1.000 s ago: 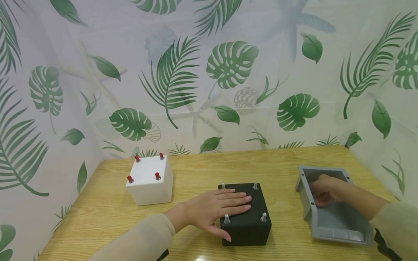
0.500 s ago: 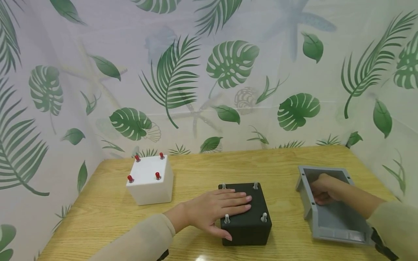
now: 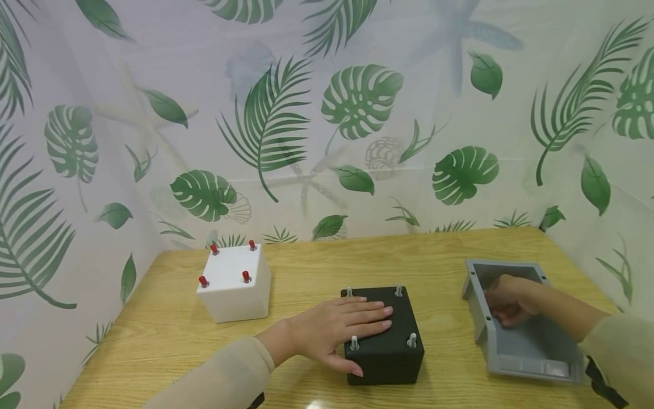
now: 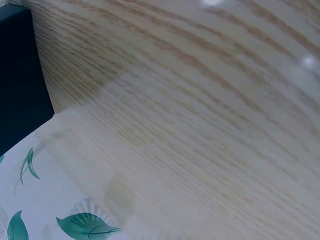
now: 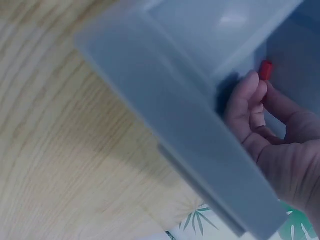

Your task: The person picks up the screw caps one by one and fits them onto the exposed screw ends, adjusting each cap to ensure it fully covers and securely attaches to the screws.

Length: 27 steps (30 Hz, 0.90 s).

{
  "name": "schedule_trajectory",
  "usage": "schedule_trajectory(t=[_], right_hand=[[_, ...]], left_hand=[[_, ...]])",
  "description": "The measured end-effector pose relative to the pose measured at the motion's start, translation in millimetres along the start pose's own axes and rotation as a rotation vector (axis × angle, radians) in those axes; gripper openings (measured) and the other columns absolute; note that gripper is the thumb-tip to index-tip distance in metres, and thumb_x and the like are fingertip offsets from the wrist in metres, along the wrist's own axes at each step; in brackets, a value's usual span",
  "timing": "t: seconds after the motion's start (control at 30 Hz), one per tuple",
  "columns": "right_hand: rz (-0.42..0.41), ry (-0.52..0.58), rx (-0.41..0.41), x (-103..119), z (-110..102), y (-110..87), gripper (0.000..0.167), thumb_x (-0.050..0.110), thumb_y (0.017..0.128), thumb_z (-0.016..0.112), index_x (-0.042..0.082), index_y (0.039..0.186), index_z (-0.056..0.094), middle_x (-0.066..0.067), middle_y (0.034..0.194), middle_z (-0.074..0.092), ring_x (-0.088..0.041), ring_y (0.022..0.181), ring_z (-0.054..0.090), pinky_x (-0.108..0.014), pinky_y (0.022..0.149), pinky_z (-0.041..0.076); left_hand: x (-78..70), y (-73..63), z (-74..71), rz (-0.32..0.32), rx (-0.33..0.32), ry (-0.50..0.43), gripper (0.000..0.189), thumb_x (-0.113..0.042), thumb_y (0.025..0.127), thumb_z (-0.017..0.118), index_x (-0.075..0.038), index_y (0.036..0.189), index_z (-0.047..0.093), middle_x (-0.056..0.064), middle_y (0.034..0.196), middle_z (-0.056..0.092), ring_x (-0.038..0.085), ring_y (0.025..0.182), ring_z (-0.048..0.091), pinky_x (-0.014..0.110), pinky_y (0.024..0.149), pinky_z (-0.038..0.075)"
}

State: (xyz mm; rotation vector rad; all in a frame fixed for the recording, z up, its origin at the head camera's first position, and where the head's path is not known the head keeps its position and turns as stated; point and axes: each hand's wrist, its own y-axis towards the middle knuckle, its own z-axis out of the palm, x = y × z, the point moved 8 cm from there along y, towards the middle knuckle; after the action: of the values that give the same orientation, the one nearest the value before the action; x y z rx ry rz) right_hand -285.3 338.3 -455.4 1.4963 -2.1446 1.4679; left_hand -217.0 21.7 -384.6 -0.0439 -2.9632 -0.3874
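In the head view my left hand lies flat on top of a black box, fingers straight and thumb down over the front edge. Metal bolts stand up at the box's corners. Inside a grey plastic bin on the right is my right hand, its fingers curled. The right wrist view shows this hand's thumb and fingertips pinching a small red cap against the bin's dark interior. The left wrist view has only part of the black box, at its left edge.
A white box with red-capped posts at its corners stands at the back left of the wooden table. Behind the table hangs a leaf-patterned cloth, which also covers both sides.
The fingers of my right hand have shifted slightly inside the grey bin. My left hand stays on the black box, and the boxes have not moved.
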Motion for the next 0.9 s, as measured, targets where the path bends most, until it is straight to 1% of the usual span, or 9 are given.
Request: schedule_trajectory(t=[0.13, 0.23, 0.33, 0.4, 0.47, 0.57, 0.63, 0.8, 0.9], right_hand=[[-0.03, -0.006, 0.04, -1.9, 5.8, -1.3, 0.018, 0.007, 0.097, 0.038, -0.006, 0.096, 0.05, -0.005, 0.069, 0.056, -0.012, 0.058, 0.056, -0.026, 0.059, 0.054], [-0.03, -0.019, 0.042, -3.6, 7.6, -1.1, 0.023, 0.009, 0.098, 0.036, -0.011, 0.105, 0.046, -0.007, 0.072, 0.059, -0.014, 0.062, 0.059, -0.027, 0.059, 0.054], [-0.038, -0.013, 0.04, -3.8, 7.6, -1.0, 0.027, 0.01, 0.098, 0.035, -0.012, 0.109, 0.047, -0.007, 0.071, 0.06, -0.014, 0.063, 0.061, -0.027, 0.06, 0.054], [-0.046, 0.012, 0.044, -4.2, 6.5, -0.6, 0.028, 0.01, 0.099, 0.034, -0.012, 0.108, 0.05, -0.007, 0.071, 0.061, -0.015, 0.064, 0.061, -0.028, 0.061, 0.055], [-0.045, 0.054, 0.049, -4.8, 5.1, 0.2, 0.026, 0.01, 0.098, 0.037, -0.011, 0.103, 0.053, -0.007, 0.071, 0.061, -0.014, 0.065, 0.062, -0.028, 0.063, 0.055], [-0.04, 0.116, 0.069, -5.3, 3.4, 0.4, 0.024, 0.009, 0.096, 0.042, -0.011, 0.101, 0.054, -0.008, 0.074, 0.062, -0.015, 0.066, 0.063, -0.029, 0.067, 0.056], [-0.038, 0.15, 0.085, -5.3, 3.0, -0.3, 0.022, 0.007, 0.095, 0.045, -0.012, 0.102, 0.054, -0.008, 0.075, 0.063, -0.015, 0.067, 0.063, -0.028, 0.068, 0.057], [-0.041, 0.192, 0.126, -7.9, 2.5, -0.8, 0.026, 0.004, 0.094, 0.047, -0.016, 0.111, 0.05, -0.008, 0.078, 0.065, -0.014, 0.068, 0.065, -0.027, 0.069, 0.056], [-0.06, 0.216, 0.127, -8.4, 0.0, -1.3, 0.024, 0.002, 0.093, 0.05, -0.014, 0.11, 0.053, -0.008, 0.078, 0.066, -0.014, 0.069, 0.066, -0.027, 0.069, 0.056]], left_hand=[[-0.6, -0.3, 0.6, 0.006, -0.002, 0.004, 0.088, -0.054, 0.08, 0.066, -0.003, 0.144, 0.036, 0.012, 0.152, 0.032, 0.019, 0.143, 0.023, 0.03, 0.117, 0.017], [-0.9, -0.5, 0.8, 0.009, -0.008, 0.011, 0.088, -0.054, 0.08, 0.066, -0.002, 0.144, 0.036, 0.012, 0.152, 0.033, 0.02, 0.143, 0.024, 0.031, 0.117, 0.017], [-1.0, -0.6, 0.4, 0.012, -0.014, 0.018, 0.088, -0.054, 0.08, 0.067, -0.002, 0.144, 0.037, 0.012, 0.151, 0.033, 0.02, 0.143, 0.024, 0.031, 0.117, 0.017], [-0.9, -0.3, 0.1, 0.016, -0.019, 0.022, 0.088, -0.054, 0.079, 0.067, -0.002, 0.144, 0.037, 0.012, 0.151, 0.034, 0.02, 0.143, 0.025, 0.031, 0.117, 0.018], [-1.0, -0.4, -0.1, 0.02, -0.026, 0.021, 0.088, -0.054, 0.079, 0.067, -0.002, 0.143, 0.038, 0.012, 0.151, 0.034, 0.02, 0.142, 0.025, 0.031, 0.116, 0.018], [-0.9, -0.4, 0.1, 0.025, -0.037, 0.025, 0.088, -0.054, 0.079, 0.068, -0.002, 0.143, 0.038, 0.012, 0.15, 0.035, 0.02, 0.142, 0.026, 0.031, 0.116, 0.018], [-1.2, -0.7, -0.2, 0.03, -0.046, 0.03, 0.088, -0.054, 0.078, 0.068, -0.001, 0.143, 0.039, 0.013, 0.15, 0.036, 0.02, 0.142, 0.027, 0.031, 0.116, 0.019], [-1.5, -0.7, -0.6, 0.037, -0.055, 0.026, 0.088, -0.053, 0.078, 0.069, -0.001, 0.142, 0.04, 0.013, 0.15, 0.036, 0.02, 0.142, 0.028, 0.03, 0.116, 0.019], [-1.4, -0.3, -0.3, 0.037, -0.054, 0.016, 0.088, -0.053, 0.078, 0.069, -0.001, 0.142, 0.039, 0.013, 0.15, 0.036, 0.021, 0.142, 0.027, 0.03, 0.116, 0.018]])
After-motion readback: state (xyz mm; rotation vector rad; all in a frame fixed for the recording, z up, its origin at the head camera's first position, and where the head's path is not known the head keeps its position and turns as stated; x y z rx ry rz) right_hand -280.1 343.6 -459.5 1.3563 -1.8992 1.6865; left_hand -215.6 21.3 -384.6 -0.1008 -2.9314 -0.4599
